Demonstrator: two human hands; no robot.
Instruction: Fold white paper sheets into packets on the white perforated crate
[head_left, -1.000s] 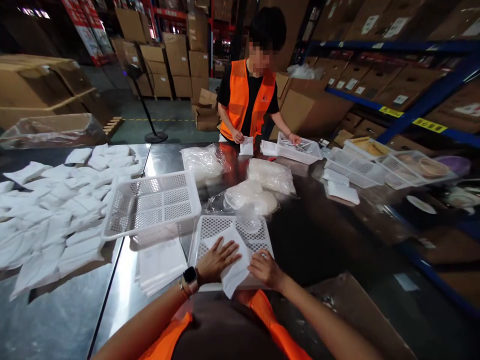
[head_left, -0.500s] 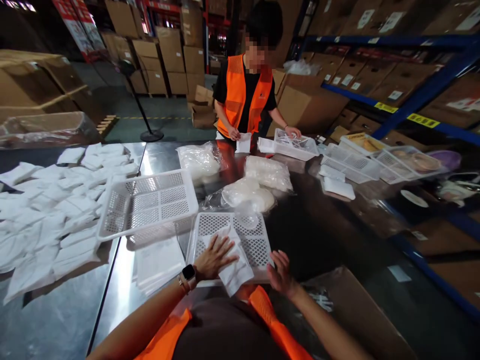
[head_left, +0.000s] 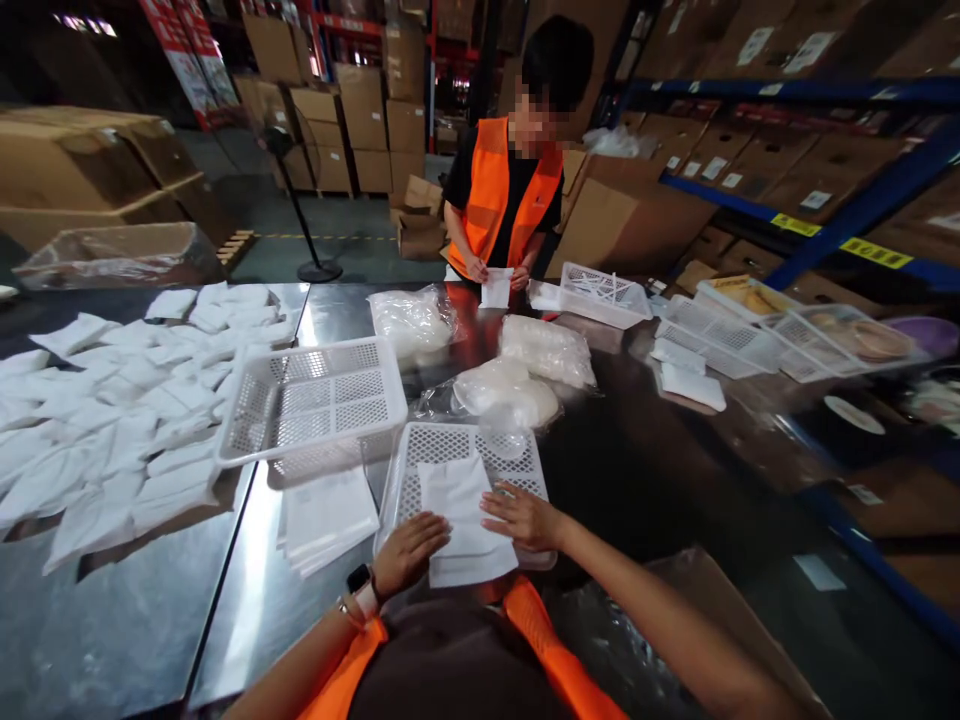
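A white flat bag (head_left: 454, 492) lies on a white perforated basket (head_left: 409, 445) that seems to be upside down in front of me. My left hand (head_left: 411, 552) rests on the bag's left edge, fingers stretched out and close together. From the right, my right hand (head_left: 523, 517) lies flat on the bag's other edge, fingers extended. Neither hand grips anything. Behind the bag, a small clear round dish (head_left: 506, 430) sits on the basket. A stack of flat white bags (head_left: 330, 515) lies left of the basket.
An open white basket (head_left: 319, 395) stands at left, beside a heap of filled white packets (head_left: 112, 420). Clear plastic packs (head_left: 544, 350) lie further back. Across the table, a co-worker in an orange vest (head_left: 487, 190) holds a white bag. An open carton (head_left: 697, 610) is at lower right.
My right hand has moved left onto the bag. My left hand has slid from the bag's middle to its left edge. The bag now lies straighter. The co-worker's hands have come together at their bag.
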